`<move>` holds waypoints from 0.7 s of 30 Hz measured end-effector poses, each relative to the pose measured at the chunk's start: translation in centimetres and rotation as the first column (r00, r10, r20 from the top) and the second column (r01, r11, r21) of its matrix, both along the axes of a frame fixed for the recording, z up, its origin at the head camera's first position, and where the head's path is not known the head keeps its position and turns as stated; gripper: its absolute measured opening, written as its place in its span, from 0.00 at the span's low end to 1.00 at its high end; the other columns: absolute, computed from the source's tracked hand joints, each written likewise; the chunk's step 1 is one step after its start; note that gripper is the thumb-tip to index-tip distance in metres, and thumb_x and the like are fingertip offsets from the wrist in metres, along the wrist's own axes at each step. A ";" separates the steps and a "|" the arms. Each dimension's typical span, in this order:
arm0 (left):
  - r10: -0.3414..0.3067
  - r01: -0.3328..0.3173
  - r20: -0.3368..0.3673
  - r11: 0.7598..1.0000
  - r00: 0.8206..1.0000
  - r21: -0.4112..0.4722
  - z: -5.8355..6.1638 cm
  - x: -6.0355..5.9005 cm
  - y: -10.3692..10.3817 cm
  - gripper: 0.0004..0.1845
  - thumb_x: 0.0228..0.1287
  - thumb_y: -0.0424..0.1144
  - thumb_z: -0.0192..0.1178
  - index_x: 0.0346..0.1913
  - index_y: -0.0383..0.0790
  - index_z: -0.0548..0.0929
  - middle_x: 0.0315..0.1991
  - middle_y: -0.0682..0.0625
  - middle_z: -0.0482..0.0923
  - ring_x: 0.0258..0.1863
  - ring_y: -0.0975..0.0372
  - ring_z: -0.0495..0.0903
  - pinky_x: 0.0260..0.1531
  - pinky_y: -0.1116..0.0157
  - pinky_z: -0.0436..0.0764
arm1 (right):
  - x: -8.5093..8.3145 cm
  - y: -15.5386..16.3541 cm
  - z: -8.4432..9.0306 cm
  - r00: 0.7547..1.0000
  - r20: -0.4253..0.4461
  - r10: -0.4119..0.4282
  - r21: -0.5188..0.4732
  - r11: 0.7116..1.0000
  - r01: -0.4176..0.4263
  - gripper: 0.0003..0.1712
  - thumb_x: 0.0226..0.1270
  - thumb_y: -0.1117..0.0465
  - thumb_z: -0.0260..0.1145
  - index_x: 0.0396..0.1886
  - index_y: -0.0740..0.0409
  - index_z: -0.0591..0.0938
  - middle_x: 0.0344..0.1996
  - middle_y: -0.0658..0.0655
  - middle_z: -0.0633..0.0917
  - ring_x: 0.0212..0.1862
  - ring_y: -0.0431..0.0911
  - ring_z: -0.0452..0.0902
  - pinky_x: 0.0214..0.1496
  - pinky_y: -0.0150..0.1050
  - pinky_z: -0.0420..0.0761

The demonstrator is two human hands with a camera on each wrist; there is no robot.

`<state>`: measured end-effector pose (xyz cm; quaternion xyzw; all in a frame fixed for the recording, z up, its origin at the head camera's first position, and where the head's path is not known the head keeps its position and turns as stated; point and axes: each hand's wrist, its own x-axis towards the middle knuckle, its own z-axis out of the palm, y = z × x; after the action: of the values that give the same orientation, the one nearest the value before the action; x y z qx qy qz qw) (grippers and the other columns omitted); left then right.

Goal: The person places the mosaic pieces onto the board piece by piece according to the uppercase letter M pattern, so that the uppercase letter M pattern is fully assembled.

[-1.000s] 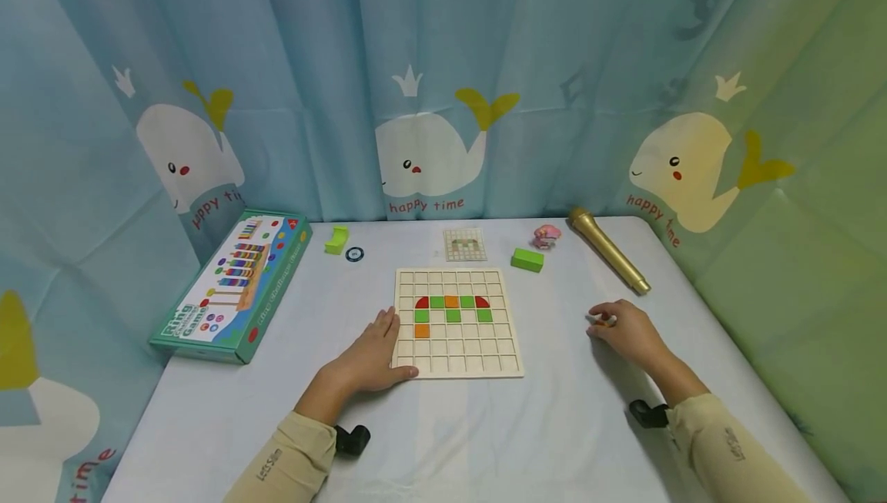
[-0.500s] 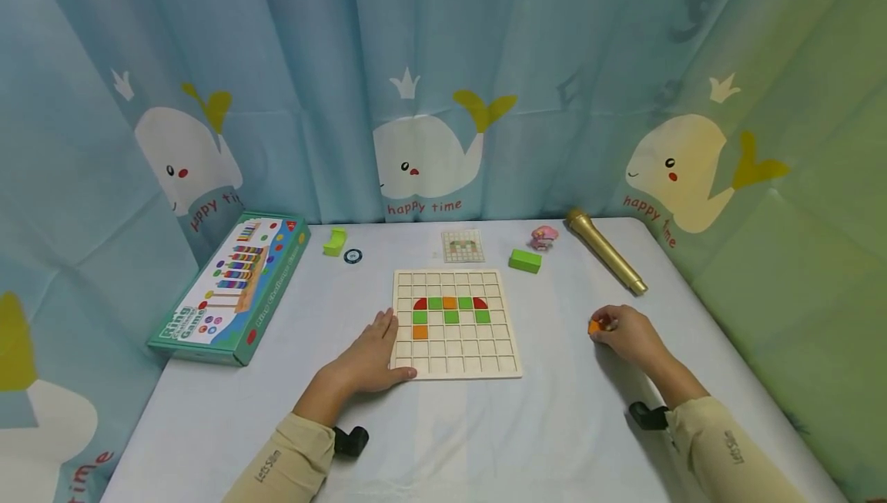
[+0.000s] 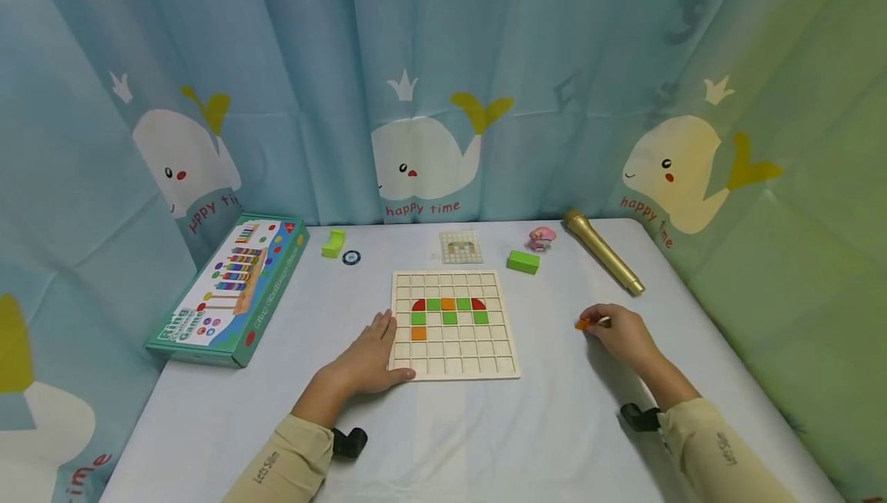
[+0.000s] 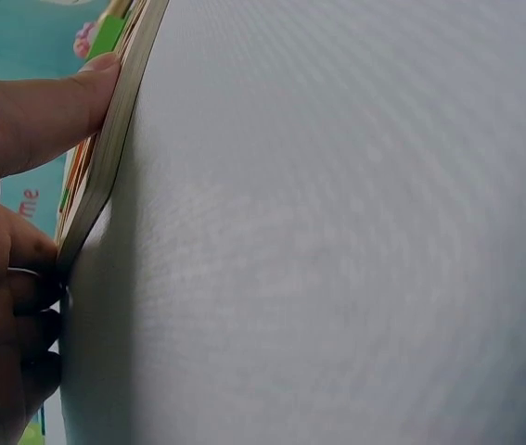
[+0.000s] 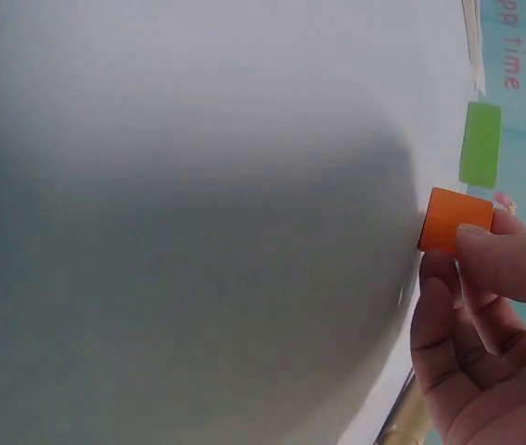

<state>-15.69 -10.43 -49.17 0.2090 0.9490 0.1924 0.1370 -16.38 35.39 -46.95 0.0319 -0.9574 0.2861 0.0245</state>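
Note:
A square wooden grid board [image 3: 478,349] lies mid-table, with red quarter-round, green and orange tiles set in some cells. My left hand [image 3: 367,357] rests against its left side, fingers fairly straight, thumb over the near corner; the left wrist view shows the thumb [image 4: 68,102] on the board's edge [image 4: 119,139]. Right of the board, my right hand [image 3: 620,333] pinches a square orange tile [image 5: 450,218] between thumb and fingertips above the cloth. A small pattern card [image 3: 460,247] lies behind the board, printed with a similar grid design.
A green-edged game box [image 3: 232,287] lies at left. Along the back are a light-green curved block [image 3: 333,243], a dark round chip [image 3: 351,257], a green block [image 3: 523,262], a pink figurine [image 3: 541,238] and a gold microphone [image 3: 603,251]. Curtains border the table.
My right hand has turned the orange tile into clearer view and moved slightly left toward the board. The left hand stays at the board's edge; the whole head view has shifted a little.

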 end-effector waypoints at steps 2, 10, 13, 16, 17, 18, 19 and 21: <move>0.000 0.000 0.001 1.000 1.000 0.001 0.0 0.0 0.0 0.55 0.63 0.60 0.66 0.77 0.25 0.51 0.80 0.36 0.43 0.79 0.47 0.42 0.75 0.52 0.52 | -0.1 -0.4 0.1 1.000 0.000 -0.004 0.003 1.000 0.004 0.07 0.64 0.72 0.68 0.41 0.63 0.87 0.39 0.61 0.86 0.41 0.55 0.82 0.38 0.43 0.79; 0.003 -0.003 0.003 1.000 1.000 0.000 0.1 0.0 0.1 0.56 0.63 0.59 0.67 0.77 0.25 0.52 0.80 0.36 0.43 0.79 0.47 0.42 0.75 0.52 0.51 | -0.4 -1.2 0.1 0.999 -0.042 0.010 -0.004 1.000 -0.010 0.09 0.65 0.73 0.68 0.43 0.63 0.87 0.41 0.63 0.85 0.43 0.56 0.82 0.39 0.42 0.80; 0.003 -0.003 0.004 1.000 1.000 -0.003 0.0 0.0 0.1 0.56 0.63 0.60 0.67 0.77 0.26 0.51 0.80 0.36 0.43 0.79 0.47 0.42 0.75 0.52 0.51 | -0.6 -1.5 0.2 0.998 -0.056 0.023 -0.029 0.999 -0.025 0.09 0.64 0.74 0.68 0.43 0.64 0.87 0.41 0.63 0.85 0.41 0.54 0.82 0.36 0.38 0.80; 0.002 -0.001 0.005 1.000 1.000 -0.011 0.0 -0.1 0.1 0.56 0.63 0.60 0.66 0.78 0.26 0.51 0.80 0.36 0.43 0.79 0.47 0.41 0.75 0.52 0.51 | -0.8 -2.0 0.2 0.998 -0.047 0.029 -0.041 0.999 -0.031 0.09 0.65 0.74 0.67 0.43 0.64 0.87 0.41 0.62 0.85 0.41 0.53 0.81 0.37 0.37 0.79; 0.001 -0.001 0.003 1.000 1.000 -0.011 -0.1 -0.1 0.0 0.56 0.63 0.60 0.66 0.78 0.26 0.51 0.80 0.36 0.43 0.79 0.47 0.41 0.75 0.52 0.51 | -0.8 -2.2 0.2 0.999 -0.041 0.030 -0.046 0.998 -0.032 0.10 0.65 0.74 0.67 0.44 0.64 0.87 0.42 0.62 0.85 0.41 0.52 0.81 0.37 0.38 0.79; 0.000 0.000 0.003 1.000 1.000 -0.013 -0.1 -0.1 0.0 0.56 0.63 0.60 0.66 0.78 0.26 0.51 0.80 0.36 0.43 0.79 0.47 0.41 0.75 0.52 0.51 | -0.9 -2.3 0.2 0.999 -0.034 0.031 -0.049 0.998 -0.033 0.09 0.65 0.73 0.67 0.44 0.64 0.87 0.42 0.62 0.85 0.41 0.52 0.80 0.38 0.38 0.79; 0.000 0.000 0.003 1.000 1.000 -0.014 -0.1 -0.1 0.0 0.55 0.63 0.60 0.66 0.78 0.26 0.51 0.80 0.36 0.43 0.79 0.47 0.41 0.75 0.52 0.51 | -0.9 -2.5 0.2 0.999 -0.030 0.031 -0.052 0.998 -0.032 0.09 0.66 0.73 0.67 0.44 0.64 0.87 0.42 0.62 0.85 0.41 0.52 0.80 0.38 0.38 0.79; -0.001 0.001 0.003 1.000 1.000 -0.014 -0.1 -0.1 0.0 0.55 0.63 0.60 0.66 0.78 0.26 0.51 0.80 0.36 0.43 0.79 0.47 0.41 0.75 0.52 0.51 | -1.0 -2.8 0.1 0.999 -0.027 0.031 -0.052 0.998 -0.032 0.09 0.66 0.72 0.67 0.45 0.63 0.87 0.42 0.62 0.85 0.41 0.51 0.80 0.37 0.37 0.78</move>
<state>-15.79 -10.39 -49.23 0.2082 0.9500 0.1859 0.1400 -17.40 32.61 -46.81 0.0501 -0.9485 0.3110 0.0333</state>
